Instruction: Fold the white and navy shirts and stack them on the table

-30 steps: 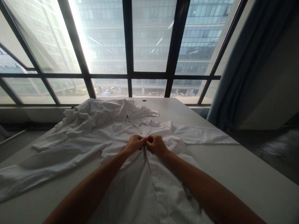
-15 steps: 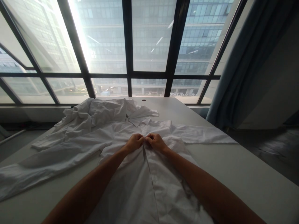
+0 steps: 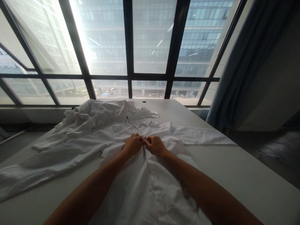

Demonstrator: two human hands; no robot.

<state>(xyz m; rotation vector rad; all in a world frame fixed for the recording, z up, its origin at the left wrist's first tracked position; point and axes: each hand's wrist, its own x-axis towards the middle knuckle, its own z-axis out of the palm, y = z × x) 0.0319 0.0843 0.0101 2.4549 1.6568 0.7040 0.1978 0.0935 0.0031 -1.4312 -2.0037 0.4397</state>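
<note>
A white shirt (image 3: 131, 181) lies front up across the table, its collar at the far end and its sleeves spread to both sides. Its front opening runs down the middle toward me. My left hand (image 3: 133, 144) pinches the front edge a little below the collar. Fingertip to fingertip with it, my right hand (image 3: 154, 145) is closed on the same spot from the other side. The fingers hide whatever small part of the placket lies between them. Below the hands, the two front edges lie close together.
More crumpled white clothing (image 3: 100, 109) is heaped at the back left of the white table (image 3: 253, 175). A dark round hole (image 3: 144, 102) sits near the table's far edge. Large windows rise behind, and a blue curtain (image 3: 239, 78) hangs at the right.
My left hand has turned slightly and its fingers have lifted and shifted at the placket. My right fingers have curled a little differently at the same place. The shirt lies almost unchanged.
</note>
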